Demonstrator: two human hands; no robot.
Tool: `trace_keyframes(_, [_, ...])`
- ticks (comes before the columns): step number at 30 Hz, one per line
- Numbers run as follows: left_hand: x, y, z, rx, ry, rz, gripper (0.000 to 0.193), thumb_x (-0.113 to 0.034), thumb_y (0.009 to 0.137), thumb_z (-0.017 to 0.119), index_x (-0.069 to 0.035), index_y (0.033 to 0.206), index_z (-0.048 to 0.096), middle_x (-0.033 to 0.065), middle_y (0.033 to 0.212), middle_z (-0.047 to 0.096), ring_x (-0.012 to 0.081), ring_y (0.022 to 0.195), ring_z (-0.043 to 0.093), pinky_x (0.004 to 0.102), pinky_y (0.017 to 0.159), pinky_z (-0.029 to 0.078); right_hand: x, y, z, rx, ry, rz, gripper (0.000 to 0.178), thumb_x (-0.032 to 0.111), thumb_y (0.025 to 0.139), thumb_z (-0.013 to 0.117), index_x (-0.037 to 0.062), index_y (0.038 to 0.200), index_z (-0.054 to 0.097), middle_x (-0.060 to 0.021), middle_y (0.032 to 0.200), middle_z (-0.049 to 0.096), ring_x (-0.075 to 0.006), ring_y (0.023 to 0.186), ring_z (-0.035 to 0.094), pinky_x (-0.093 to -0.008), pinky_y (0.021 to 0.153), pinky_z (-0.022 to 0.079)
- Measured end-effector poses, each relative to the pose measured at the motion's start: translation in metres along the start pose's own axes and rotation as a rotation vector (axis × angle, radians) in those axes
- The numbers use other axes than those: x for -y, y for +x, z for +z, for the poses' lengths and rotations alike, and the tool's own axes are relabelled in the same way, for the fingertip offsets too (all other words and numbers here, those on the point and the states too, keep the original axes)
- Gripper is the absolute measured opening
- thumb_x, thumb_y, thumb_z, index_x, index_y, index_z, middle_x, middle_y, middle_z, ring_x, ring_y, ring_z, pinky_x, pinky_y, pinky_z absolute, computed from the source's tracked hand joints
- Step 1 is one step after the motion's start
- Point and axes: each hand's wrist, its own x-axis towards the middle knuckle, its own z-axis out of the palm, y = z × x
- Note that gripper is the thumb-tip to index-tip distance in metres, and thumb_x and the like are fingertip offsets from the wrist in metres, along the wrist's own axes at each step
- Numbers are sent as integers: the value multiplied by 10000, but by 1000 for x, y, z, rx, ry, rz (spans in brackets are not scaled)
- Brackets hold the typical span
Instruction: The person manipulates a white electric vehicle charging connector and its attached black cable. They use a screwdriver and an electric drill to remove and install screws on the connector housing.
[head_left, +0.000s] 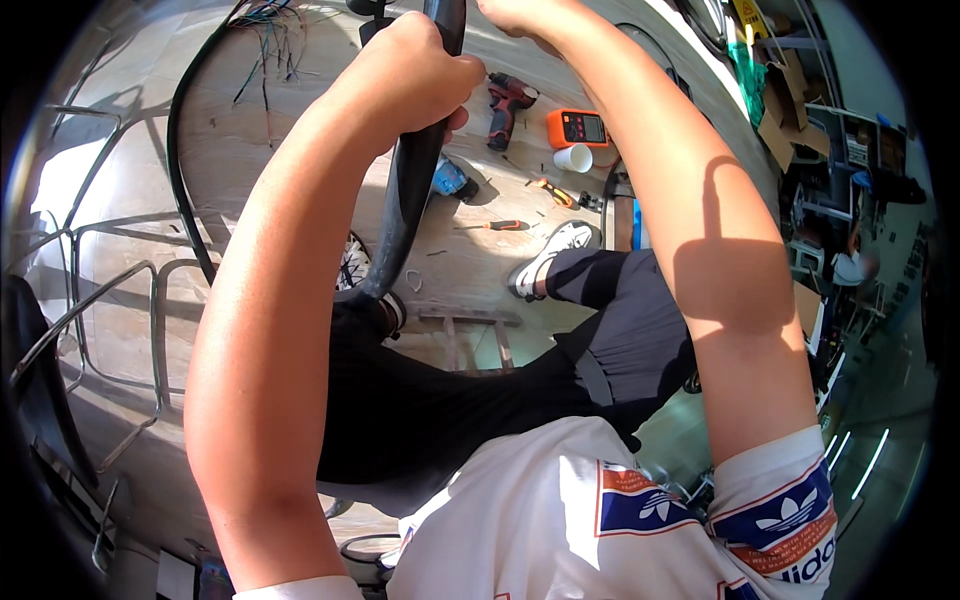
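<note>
My left hand (428,78) is closed around a thick, curved black tube (405,200). The tube runs from the upper edge down between my feet, its lower end near my left shoe. My right hand (520,17) reaches to the top edge, where the picture cuts it off. Its fingers and anything in them are hidden. Just below my right hand a dark red power drill (510,108) lies on the floor. Past my left hand, a blue power tool (455,178) shows partly behind the tube.
An orange meter (577,128), white cup (573,158) and two orange-handled screwdrivers (507,225) lie on the floor. Thin coloured wires (268,50) spread at upper left beside a black cable (176,130). Metal chair frames (155,330) stand at left. Cardboard boxes (790,110) are at upper right.
</note>
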Motion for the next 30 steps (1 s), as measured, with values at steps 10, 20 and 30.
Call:
trace_keyframes(10, [4, -5, -10, 89, -97, 5, 199, -145, 852, 642, 1, 896, 514, 58, 656, 570, 149, 555, 574, 314, 550, 517, 42, -13, -32, 250, 167, 234, 407, 260, 1005, 444, -50, 992, 707, -294, 904, 703, -396, 777, 726, -491, 696, 582])
trace_keyframes(20, [1, -16, -13, 60, -237, -49, 195, -136, 895, 653, -33, 946, 495, 17, 687, 541, 106, 564, 547, 305, 534, 506, 39, -16, -14, -13, -20, 6, 328, 168, 967, 484, -64, 1016, 711, -315, 1045, 698, -473, 1027, 685, -524, 885, 553])
trace_keyframes(30, [-4, -17, -12, 71, -271, -35, 185, -126, 890, 647, -33, 925, 490, 11, 704, 546, 100, 570, 555, 300, 541, 514, 24, -2, -41, 383, 197, 74, 392, 229, 990, 470, -92, 958, 694, -230, 746, 672, -339, 628, 674, -467, 603, 546])
